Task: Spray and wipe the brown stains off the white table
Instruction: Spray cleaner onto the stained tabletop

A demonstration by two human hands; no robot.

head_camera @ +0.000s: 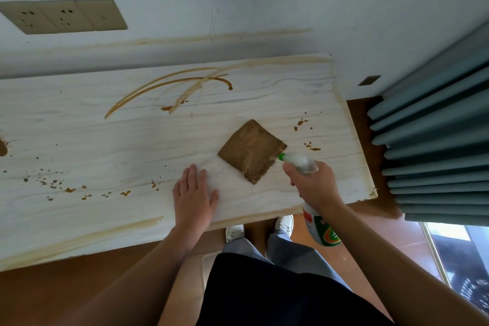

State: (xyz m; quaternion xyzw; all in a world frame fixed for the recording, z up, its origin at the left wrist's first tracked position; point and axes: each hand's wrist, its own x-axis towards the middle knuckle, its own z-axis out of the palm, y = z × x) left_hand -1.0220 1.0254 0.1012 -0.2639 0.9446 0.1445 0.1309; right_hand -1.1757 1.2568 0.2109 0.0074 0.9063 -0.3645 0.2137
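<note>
The white table (79,140) carries brown stains: long curved streaks (169,85) at the back, droplets (301,122) at the right, and speckles (68,189) along the front left. A brown square cloth (251,149) lies flat right of the middle. My left hand (194,193) rests flat on the table, just left of the cloth. My right hand (312,185) grips a spray bottle (321,230) with a green nozzle (282,156) that points at the cloth's right corner.
A wall with a beige socket strip (63,16) stands behind the table. Blue-grey curtains (436,140) hang at the right, beyond the table's right edge. My feet (284,222) stand on a brown floor below the front edge.
</note>
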